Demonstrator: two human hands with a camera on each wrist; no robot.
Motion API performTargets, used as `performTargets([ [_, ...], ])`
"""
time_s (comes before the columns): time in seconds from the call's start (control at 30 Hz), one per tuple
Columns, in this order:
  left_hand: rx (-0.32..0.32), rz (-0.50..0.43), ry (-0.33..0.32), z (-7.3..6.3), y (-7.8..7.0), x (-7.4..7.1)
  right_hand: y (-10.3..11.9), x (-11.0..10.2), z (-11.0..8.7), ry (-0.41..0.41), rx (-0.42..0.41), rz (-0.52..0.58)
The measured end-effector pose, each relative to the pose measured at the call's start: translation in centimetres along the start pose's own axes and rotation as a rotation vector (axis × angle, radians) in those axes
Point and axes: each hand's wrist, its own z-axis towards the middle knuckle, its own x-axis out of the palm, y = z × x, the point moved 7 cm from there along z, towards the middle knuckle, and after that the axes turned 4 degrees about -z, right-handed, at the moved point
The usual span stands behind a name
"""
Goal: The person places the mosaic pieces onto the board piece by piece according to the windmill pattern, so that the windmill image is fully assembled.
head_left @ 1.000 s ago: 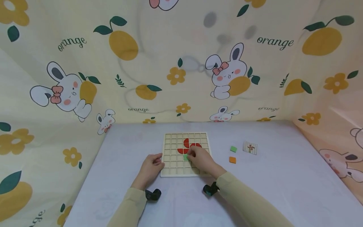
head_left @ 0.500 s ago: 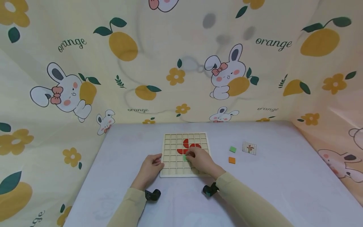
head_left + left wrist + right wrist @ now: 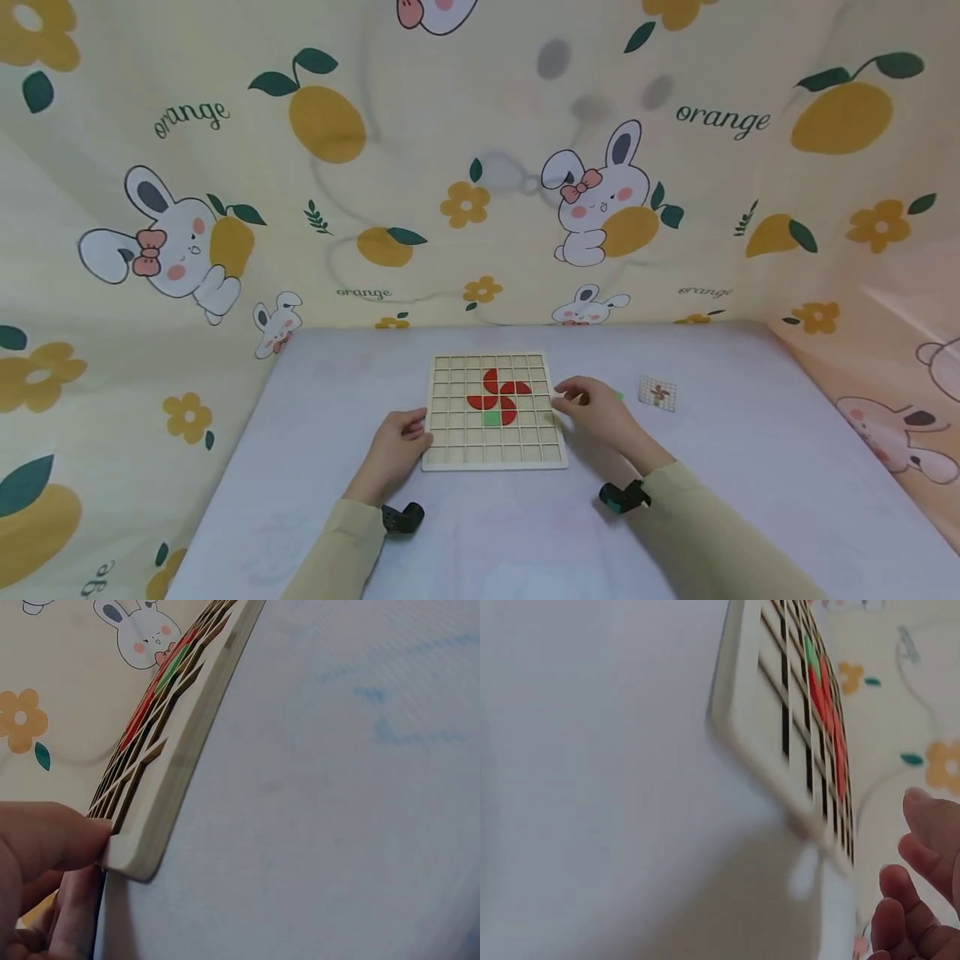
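A wooden grid board point(image 3: 450, 454) lies on the white tabletop. Near its middle sit several red curved pieces point(image 3: 482, 403) in a pinwheel shape, with a green square tile point(image 3: 492, 418) just under them. My left hand point(image 3: 393, 450) holds the board's left edge; in the left wrist view the thumb point(image 3: 64, 836) lies on the rim near a corner. My right hand point(image 3: 603, 417) is in the air just off the board's right side, fingers loosely bent and holding nothing. In the right wrist view its fingers point(image 3: 922, 900) are apart from the board.
Right of the board lies a small picture card point(image 3: 657, 393) with a pinwheel flower on a grid. A loose green tile point(image 3: 619, 396) peeks out behind my right hand; the orange tile seen earlier is hidden there. A patterned cloth point(image 3: 420, 192) stands behind and beside the table.
My right hand has let go of the pieces at the board's middle and moved right, off the board, uncovering the lower right red piece. My left hand has stayed put.
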Motion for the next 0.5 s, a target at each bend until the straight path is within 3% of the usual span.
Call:
performTargets([
  [0.27,0.005,-0.004,0.005,-0.1,-0.1,0.2,-4.7,-2.9,-2.1,-0.013,0.088,0.052],
  [0.5,-0.006,0.008,-0.008,0.0,0.1,0.1,-7.4,-3.4,-2.8,0.011,0.122,0.105],
])
